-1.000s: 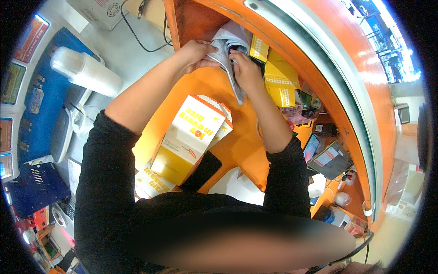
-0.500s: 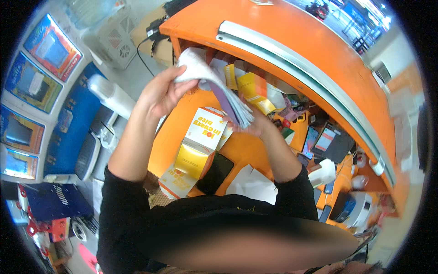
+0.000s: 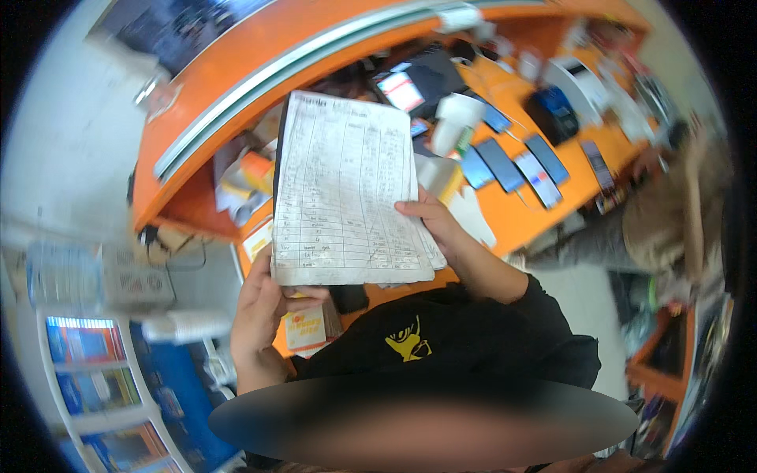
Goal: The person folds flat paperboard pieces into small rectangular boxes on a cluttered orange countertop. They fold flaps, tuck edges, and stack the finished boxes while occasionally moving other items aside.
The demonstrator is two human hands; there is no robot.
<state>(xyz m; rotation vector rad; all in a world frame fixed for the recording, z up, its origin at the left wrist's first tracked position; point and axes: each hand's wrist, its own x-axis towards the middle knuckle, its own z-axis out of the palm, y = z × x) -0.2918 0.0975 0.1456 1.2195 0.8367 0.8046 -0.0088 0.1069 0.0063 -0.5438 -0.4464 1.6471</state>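
Observation:
A ledger point(image 3: 347, 189) with a pencilled table on its worn white page lies spread flat, facing up, between my hands above the desk. At its lower left corner, my left hand point(image 3: 264, 307) grips the edge, with fingers partly under the page. My right hand point(image 3: 445, 229) holds the right edge, thumb on top and the other fingers hidden underneath. Beneath the ledger's near edge, a white and yellow printed box point(image 3: 306, 327) rests on the desk by my left hand. Part of a dark phone-like slab point(image 3: 349, 298) shows beside the box.
Several phones point(image 3: 498, 162) lie on the orange desk point(image 3: 583, 185) to the right. Beyond the ledger are a white cup-shaped container point(image 3: 457, 122) and a tablet with a lit screen point(image 3: 400, 91). A raised orange counter point(image 3: 197, 110) borders the far side. Another person point(image 3: 670, 213) is at the right.
The ledger, earlier bent with its pages fanned between my hands, is now flat with a written page facing me. My view has turned right, bringing the phones and another person into sight.

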